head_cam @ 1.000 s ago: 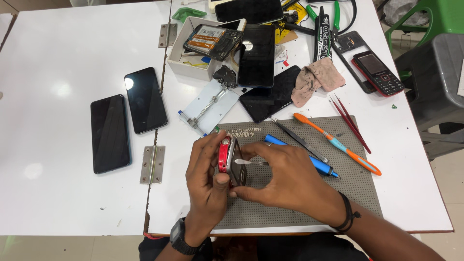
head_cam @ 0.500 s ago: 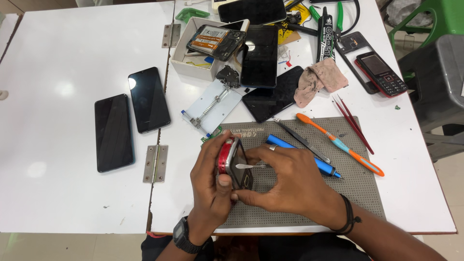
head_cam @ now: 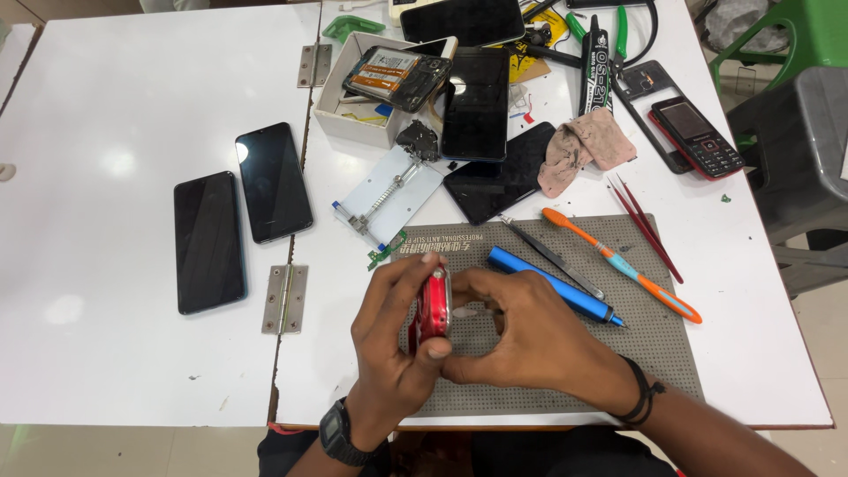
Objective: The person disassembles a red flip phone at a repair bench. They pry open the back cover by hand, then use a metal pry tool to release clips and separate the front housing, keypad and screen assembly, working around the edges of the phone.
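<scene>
While left hand (head_cam: 393, 340) clamps red phone (head_cam: 433, 305) on edge, lower centre of frame, over grey mat (head_cam: 654, 344), right hand (head_cam: 530, 340) pinches small pale tool at phone's side; tip hidden. Step judged: prying or working casing seam. Next move calls for steady grip, light pressure. Nearby: blue screwdriver (head_cam: 556, 287), tweezers (head_cam: 552, 258), orange brush (head_cam: 623, 265); two black phones (head_cam: 243, 212) at left

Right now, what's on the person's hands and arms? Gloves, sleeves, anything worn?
Both hands are bare, no gloves, and no sleeves show on the forearms. The left hand has a black digital wristwatch on its wrist. The right hand has a thin black cord bracelet on its wrist. No rings visible.
</scene>
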